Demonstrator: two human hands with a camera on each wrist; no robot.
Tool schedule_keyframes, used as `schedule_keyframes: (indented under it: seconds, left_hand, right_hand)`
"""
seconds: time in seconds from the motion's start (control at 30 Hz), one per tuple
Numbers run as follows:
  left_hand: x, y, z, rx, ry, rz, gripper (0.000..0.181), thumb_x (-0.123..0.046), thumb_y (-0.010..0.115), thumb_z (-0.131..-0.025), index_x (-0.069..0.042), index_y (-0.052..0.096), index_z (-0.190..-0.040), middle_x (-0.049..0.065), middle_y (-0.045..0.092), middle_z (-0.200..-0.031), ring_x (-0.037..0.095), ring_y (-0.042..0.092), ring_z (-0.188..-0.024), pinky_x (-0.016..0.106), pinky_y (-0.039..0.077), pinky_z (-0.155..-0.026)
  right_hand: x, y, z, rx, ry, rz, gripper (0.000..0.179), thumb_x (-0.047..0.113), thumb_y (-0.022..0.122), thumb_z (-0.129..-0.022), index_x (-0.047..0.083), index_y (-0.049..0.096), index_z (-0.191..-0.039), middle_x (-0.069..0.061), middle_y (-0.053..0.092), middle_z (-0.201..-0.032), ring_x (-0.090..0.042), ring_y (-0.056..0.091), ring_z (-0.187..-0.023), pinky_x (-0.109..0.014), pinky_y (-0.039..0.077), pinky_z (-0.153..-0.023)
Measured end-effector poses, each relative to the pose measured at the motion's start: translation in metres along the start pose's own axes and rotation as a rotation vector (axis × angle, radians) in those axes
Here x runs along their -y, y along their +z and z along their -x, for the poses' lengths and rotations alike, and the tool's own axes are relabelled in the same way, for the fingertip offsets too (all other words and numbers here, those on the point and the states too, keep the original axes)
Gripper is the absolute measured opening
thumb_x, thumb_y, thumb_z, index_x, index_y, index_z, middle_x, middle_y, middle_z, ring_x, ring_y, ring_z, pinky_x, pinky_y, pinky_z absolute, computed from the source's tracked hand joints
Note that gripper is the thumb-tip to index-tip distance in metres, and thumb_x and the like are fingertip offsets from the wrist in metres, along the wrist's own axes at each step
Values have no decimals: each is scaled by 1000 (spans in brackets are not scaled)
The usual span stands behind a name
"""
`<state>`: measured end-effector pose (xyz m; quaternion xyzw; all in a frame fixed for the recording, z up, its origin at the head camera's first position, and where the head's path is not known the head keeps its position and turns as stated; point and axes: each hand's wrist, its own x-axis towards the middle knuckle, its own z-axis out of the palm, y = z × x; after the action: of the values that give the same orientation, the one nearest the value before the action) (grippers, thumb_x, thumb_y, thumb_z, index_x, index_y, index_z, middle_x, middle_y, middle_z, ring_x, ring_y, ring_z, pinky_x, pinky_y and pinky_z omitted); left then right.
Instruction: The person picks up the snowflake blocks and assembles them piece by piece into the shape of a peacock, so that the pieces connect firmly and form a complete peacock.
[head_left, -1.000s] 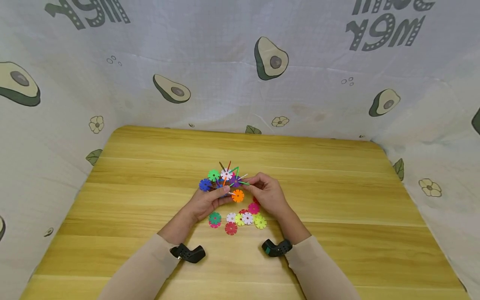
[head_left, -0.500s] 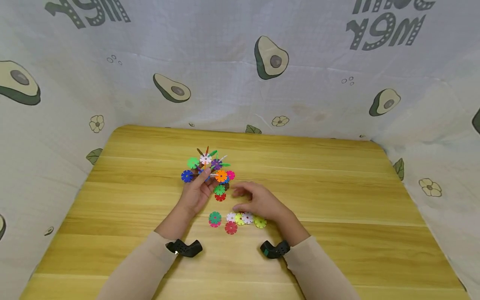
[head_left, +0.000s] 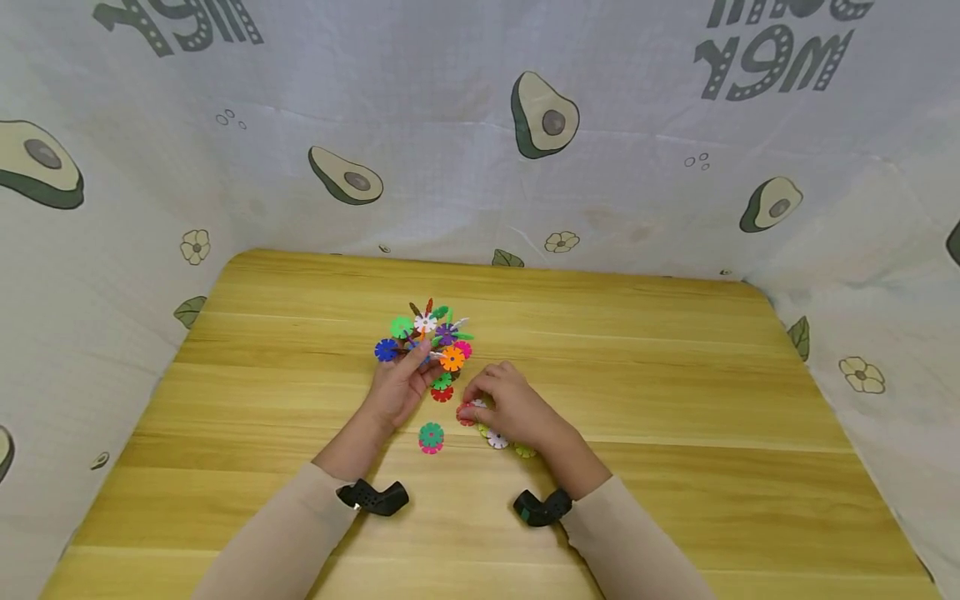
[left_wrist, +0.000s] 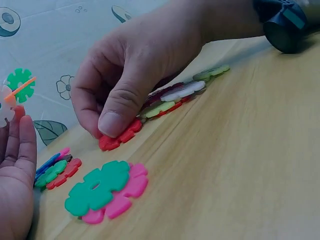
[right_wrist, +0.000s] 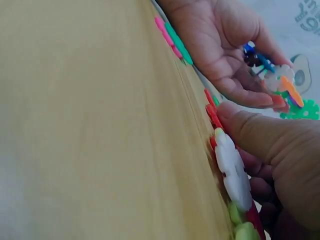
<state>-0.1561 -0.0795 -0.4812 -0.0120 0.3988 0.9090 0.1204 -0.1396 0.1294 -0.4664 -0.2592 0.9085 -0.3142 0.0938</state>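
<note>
My left hand (head_left: 393, 396) holds up a built cluster of interlocking notched plastic discs (head_left: 452, 359), its thumb in front. The cluster has blue, green, white, purple and orange discs, some edge-on; fingers hide part of it. Low to the right, my right hand (head_left: 517, 408) pinches a red disc (left_wrist: 120, 137) between thumb and fingers, at the near end of a row of loose discs. In that row lie a white disc (head_left: 497, 440) and a yellow disc (head_left: 525, 451), partly beneath the hand. A teal disc (left_wrist: 95, 187) overlaps a pink disc (left_wrist: 135, 182) between the forearms.
A green disc (head_left: 442, 381) and a red one (head_left: 442, 395) lie on the wooden table (head_left: 675, 375) beside the left hand. A white avocado-print cloth (head_left: 450, 183) hangs behind the table. Each wrist wears a black camera.
My right hand has left the cluster and come down to the loose discs, and the red disc has moved away from me with it. My left hand has shifted the cluster up and left.
</note>
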Motion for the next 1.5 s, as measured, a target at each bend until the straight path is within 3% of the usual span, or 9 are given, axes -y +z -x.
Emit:
schedule_keyframes:
  seconds: [0.1, 0.33, 0.63, 0.73, 0.87, 1.07, 1.2, 1.37, 1.5]
  left_hand:
    - [1, 0, 0, 13, 7, -16, 20, -11, 53, -107, -16, 69, -96, -5, 69, -92, 11, 67, -86, 25, 61, -88]
    - [2, -3, -1, 135, -11, -43, 12, -14, 56, -105, -20, 64, -112, -6, 71, -110, 10, 70, -98, 26, 61, -88]
    - [3, -5, 0, 210, -93, -154, 10, -20, 55, -107, -19, 57, -116, -5, 74, -109, 11, 73, -98, 31, 64, -84]
    - [1, -5, 2, 256, -167, -188, 15, -25, 56, -106, -15, 52, -116, -3, 72, -107, 10, 72, -94, 27, 63, -81]
    - [0, -6, 4, 353, -261, -240, 32, -32, 58, -105, -10, 47, -125, -3, 68, -111, 9, 69, -98, 23, 61, -82]
    - [0, -6, 4, 431, -324, -275, 60, -36, 51, -108, 4, 33, -149, -1, 69, -119, 13, 72, -105, 28, 62, -90]
    - [-1, -5, 5, 426, -331, -264, 54, -36, 50, -108, 3, 38, -143, 1, 70, -118, 13, 72, -104, 29, 62, -90]
    - [-2, -4, 5, 420, -326, -262, 39, -33, 50, -108, -4, 47, -133, 1, 71, -116, 13, 73, -103, 29, 62, -88]
    - [-2, -3, 5, 429, -329, -261, 37, -33, 51, -108, -4, 49, -131, 2, 72, -114, 14, 74, -101, 30, 63, -87]
  right_hand:
    - [-3, -1, -1, -51, 43, -58, 11, 28, 78, -91, 20, 72, -93, 8, 67, -92, -13, 52, -95, -31, 47, -85]
    - [-14, -9, -2, -181, 197, -381, 15, 19, 74, -95, 10, 70, -106, -6, 68, -94, -16, 58, -80, -21, 51, -68]
    - [-27, -17, -3, -401, 316, -678, 21, 16, 65, -101, 1, 64, -116, -10, 68, -99, -15, 68, -79, -20, 60, -72]
    - [-27, -17, -4, -470, 285, -779, 21, 11, 62, -102, -2, 60, -119, -8, 67, -102, -13, 72, -82, -25, 63, -78]
    - [-27, -16, -4, -521, 175, -873, 22, 3, 59, -102, -8, 56, -121, -8, 66, -104, -12, 75, -86, -29, 64, -83]
    - [-24, -15, 0, -426, 21, -860, 24, 3, 57, -103, -12, 56, -121, 0, 70, -98, -7, 74, -86, -24, 62, -85]
    - [-22, -14, 2, -397, -39, -861, 24, 3, 57, -103, -14, 55, -120, 2, 71, -98, -6, 73, -87, -24, 62, -85]
    - [-22, -13, 2, -407, -56, -868, 22, 0, 56, -103, -15, 55, -118, 3, 72, -96, -6, 73, -85, -24, 63, -84]
    - [-21, -13, 2, -399, -71, -883, 22, -1, 56, -102, -17, 55, -117, 4, 73, -94, -6, 74, -84, -24, 63, -83]
